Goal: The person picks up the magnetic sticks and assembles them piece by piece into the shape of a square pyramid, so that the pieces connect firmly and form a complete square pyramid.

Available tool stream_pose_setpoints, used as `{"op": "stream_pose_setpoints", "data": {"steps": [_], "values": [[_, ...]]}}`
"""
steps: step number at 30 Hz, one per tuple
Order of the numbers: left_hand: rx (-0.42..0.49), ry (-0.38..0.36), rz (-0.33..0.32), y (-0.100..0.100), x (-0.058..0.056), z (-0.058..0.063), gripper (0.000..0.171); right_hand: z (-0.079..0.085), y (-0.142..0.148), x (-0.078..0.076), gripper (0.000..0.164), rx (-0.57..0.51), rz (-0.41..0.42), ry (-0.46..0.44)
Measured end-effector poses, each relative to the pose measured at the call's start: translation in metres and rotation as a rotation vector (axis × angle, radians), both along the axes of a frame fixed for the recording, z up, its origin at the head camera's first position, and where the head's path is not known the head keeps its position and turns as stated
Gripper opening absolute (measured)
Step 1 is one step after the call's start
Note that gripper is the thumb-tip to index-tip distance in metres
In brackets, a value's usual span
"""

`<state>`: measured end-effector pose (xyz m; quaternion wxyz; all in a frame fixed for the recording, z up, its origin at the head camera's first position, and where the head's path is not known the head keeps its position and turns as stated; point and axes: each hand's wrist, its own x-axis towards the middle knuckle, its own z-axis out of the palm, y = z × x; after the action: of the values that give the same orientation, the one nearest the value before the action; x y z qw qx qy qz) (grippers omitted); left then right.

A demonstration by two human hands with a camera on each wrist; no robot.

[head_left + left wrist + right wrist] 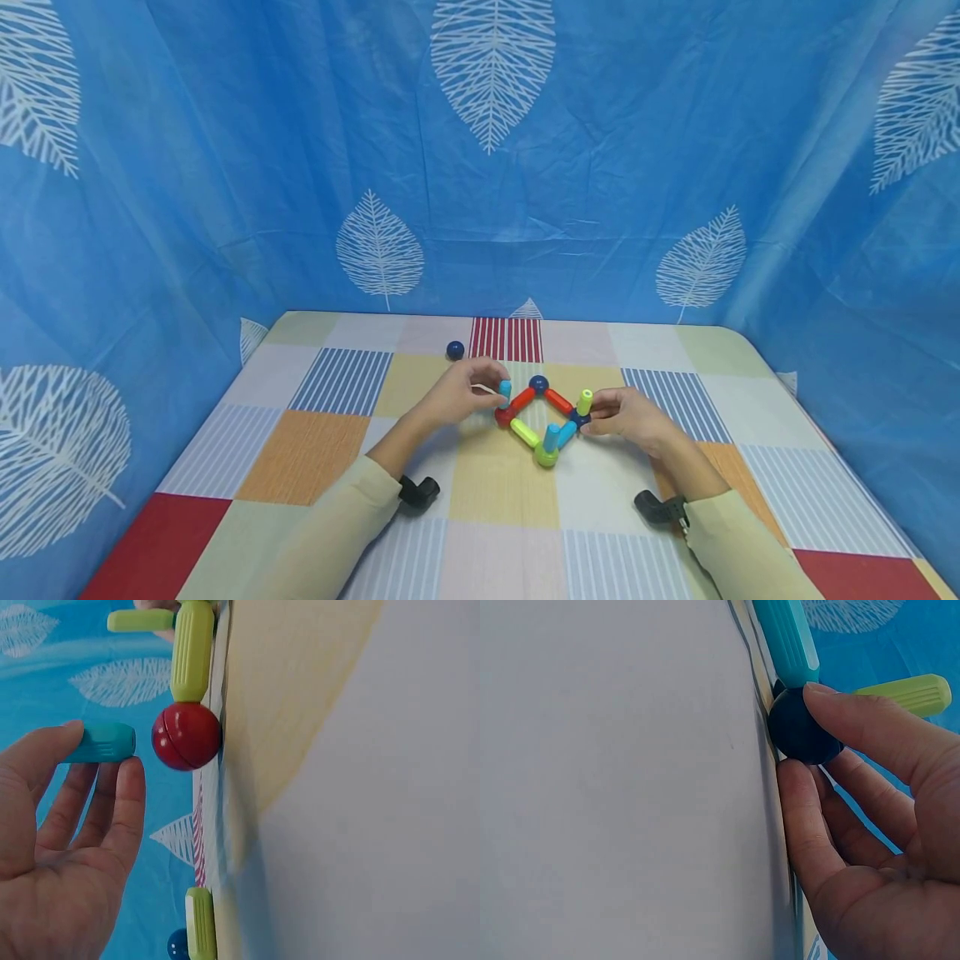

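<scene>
A four-sided frame of magnetic rods and balls lies on the table. Its corners are a red ball (186, 736), a green ball (546, 457), a navy ball (538, 384) at the back and another navy ball (799, 727) at the right. My left hand (463, 392) pinches a light blue rod (109, 742) between thumb and fingers, its end close to the red ball. The thumb and fingers of my right hand (632, 417) grip the right navy ball, from which a yellow-green rod (585, 402) stands up. A second light blue rod (551, 437) stands on the green ball.
A loose navy ball (455, 350) sits behind my left hand. In the left wrist view a yellow-green rod (200, 922) shows low down, near a blue ball (177, 944). The patchwork tablecloth (510, 500) reaches back to a blue leaf-print curtain (570, 208).
</scene>
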<state>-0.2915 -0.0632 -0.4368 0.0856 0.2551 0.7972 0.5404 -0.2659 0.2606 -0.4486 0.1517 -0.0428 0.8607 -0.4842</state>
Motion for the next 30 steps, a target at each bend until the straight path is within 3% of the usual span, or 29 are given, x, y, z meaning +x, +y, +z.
{"op": "stream_pose_setpoints", "data": {"steps": [16, 20, 23, 30], "values": [[-0.023, -0.002, -0.038, 0.0063, 0.0038, 0.0010, 0.024, 0.0016, -0.0008, 0.0034, 0.047, -0.039, 0.000, -0.012], [-0.120, -0.010, -0.054, 0.0062, 0.0015, -0.0021, 0.030, 0.0013, -0.0011, 0.0036, 0.046, -0.023, 0.002, 0.007], [-0.202, -0.007, -0.087, 0.0052, 0.0013, -0.0031, 0.033, 0.0004, -0.0015, 0.0018, 0.042, 0.007, 0.005, 0.039], [-0.218, -0.069, -0.209, -0.0009, 0.0021, 0.0004, 0.038, 0.0021, -0.0056, 0.0019, 0.043, 0.064, -0.032, 0.110]]}}
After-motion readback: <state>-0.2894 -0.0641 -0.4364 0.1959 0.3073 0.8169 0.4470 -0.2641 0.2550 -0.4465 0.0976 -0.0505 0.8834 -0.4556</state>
